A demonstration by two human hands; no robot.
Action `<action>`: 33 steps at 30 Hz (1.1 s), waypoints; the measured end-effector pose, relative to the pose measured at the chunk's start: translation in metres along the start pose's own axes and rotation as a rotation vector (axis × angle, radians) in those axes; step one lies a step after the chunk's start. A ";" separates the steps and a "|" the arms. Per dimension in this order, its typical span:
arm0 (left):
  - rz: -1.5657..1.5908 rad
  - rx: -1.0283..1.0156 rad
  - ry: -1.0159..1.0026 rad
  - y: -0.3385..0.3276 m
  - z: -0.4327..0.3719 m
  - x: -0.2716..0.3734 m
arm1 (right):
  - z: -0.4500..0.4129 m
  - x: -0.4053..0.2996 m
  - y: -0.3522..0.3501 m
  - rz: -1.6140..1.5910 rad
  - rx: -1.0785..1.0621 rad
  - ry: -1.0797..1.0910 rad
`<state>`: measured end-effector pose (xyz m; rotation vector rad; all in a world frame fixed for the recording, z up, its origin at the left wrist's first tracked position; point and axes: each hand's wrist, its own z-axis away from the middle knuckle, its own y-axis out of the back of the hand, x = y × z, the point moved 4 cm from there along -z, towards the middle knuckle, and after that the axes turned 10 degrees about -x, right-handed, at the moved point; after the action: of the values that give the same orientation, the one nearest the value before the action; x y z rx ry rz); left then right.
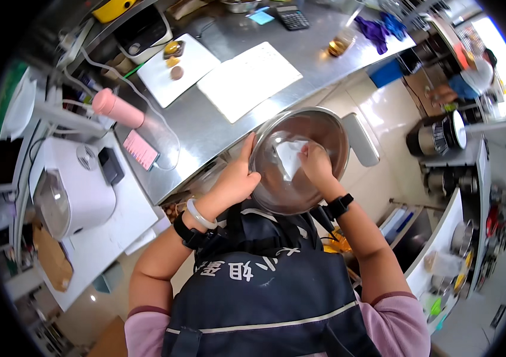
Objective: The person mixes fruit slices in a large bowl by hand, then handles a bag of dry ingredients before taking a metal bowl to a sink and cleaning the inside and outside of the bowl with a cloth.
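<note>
In front of my dark apron, a round stainless steel mixing bowl (275,196) is tilted with its inside facing me. My left hand (237,176) holds the bowl by the left side of its rim, the index finger stretched along the outside. My right hand (316,163) reaches into the bowl, its fingers closed on a white sheet (289,156), paper or thin cloth, that lies against the inner wall. The fingertips and part of the sheet are hidden by the hand.
On the steel worktable (164,147) lie an open notebook (250,82), a white board (155,73) with small food pieces, a pink bottle (121,109), a phone (141,149), a calculator (292,18) and a glass with amber liquid (340,44). A person (476,76) is at the far right.
</note>
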<state>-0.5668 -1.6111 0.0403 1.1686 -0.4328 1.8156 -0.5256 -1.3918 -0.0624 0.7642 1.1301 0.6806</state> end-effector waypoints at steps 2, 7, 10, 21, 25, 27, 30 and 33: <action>-0.121 -0.043 -0.057 -0.007 -0.007 -0.004 | 0.004 -0.012 0.004 -0.127 0.110 -0.029; -0.213 -0.149 -0.076 -0.022 -0.020 -0.008 | 0.015 -0.064 -0.011 -0.122 0.094 0.432; -0.125 -0.186 -0.093 -0.026 -0.021 -0.013 | 0.046 -0.057 -0.026 0.017 -0.166 0.436; -0.292 -0.254 -0.223 -0.048 -0.028 -0.001 | 0.061 -0.019 0.007 0.446 0.263 -0.053; -0.256 -0.287 -0.163 -0.056 -0.029 0.000 | 0.078 -0.032 -0.020 0.103 0.012 0.403; -0.312 -0.280 -0.183 -0.056 -0.026 0.003 | 0.095 -0.026 -0.025 0.054 -0.194 0.558; -0.339 -0.278 -0.223 -0.056 -0.023 0.008 | 0.101 0.008 0.007 0.233 0.255 0.022; -0.328 -0.295 -0.269 -0.062 -0.025 0.010 | 0.096 0.028 0.012 0.114 0.160 -0.197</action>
<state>-0.5297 -1.5565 0.0257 1.1987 -0.6024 1.2714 -0.4276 -1.3805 -0.0443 1.0164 0.9738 0.5998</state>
